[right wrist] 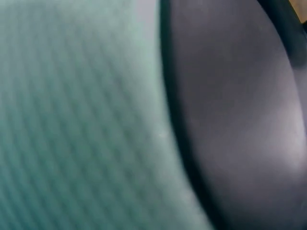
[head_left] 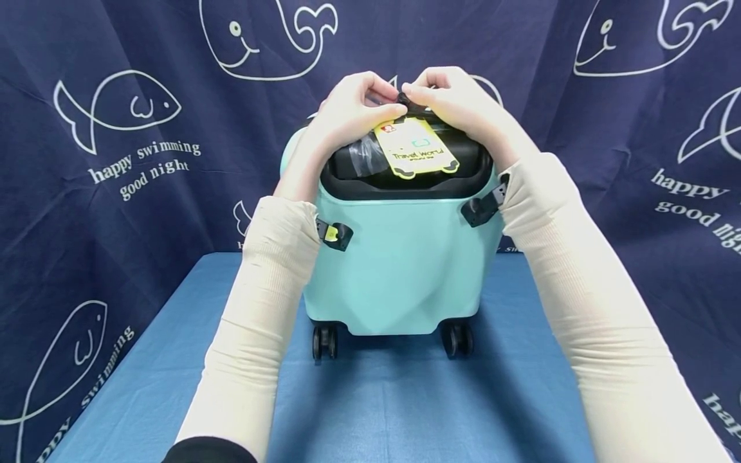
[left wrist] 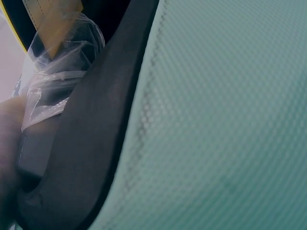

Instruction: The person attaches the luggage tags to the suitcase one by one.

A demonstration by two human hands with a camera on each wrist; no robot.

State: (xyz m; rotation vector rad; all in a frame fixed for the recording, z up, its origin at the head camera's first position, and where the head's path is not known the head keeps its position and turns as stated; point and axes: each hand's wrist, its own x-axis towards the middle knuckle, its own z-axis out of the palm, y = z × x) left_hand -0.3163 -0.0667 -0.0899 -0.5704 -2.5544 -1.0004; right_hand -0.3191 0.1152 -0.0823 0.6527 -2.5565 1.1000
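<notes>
The boxy turquoise textured suitcase (head_left: 399, 270) stands on the blue cloth-covered table (head_left: 382, 411), before the dark-blue printed fabric curtain (head_left: 214, 212); I see a flat yellow-edged tag (head_left: 418, 149) at the suitcase's top, just below the left hand (head_left: 354, 108) and right hand (head_left: 457, 99).

Dark edging (right wrist: 176, 115): I take this narrow strip as my landmark; it curves downward and to the right.
Teal shell (right wrist: 81, 120): on my feed it meets the edging's left side, blurred, with slanting ribs.
Dark grey panel (right wrist: 230, 110): against the edging's right side, smooth, shinier farther from it.
Black bar (right wrist: 282, 26): right of the edging, well apart.
Tan corner (right wrist: 299, 6): farthest right of the edging; I can't identify it.
</notes>
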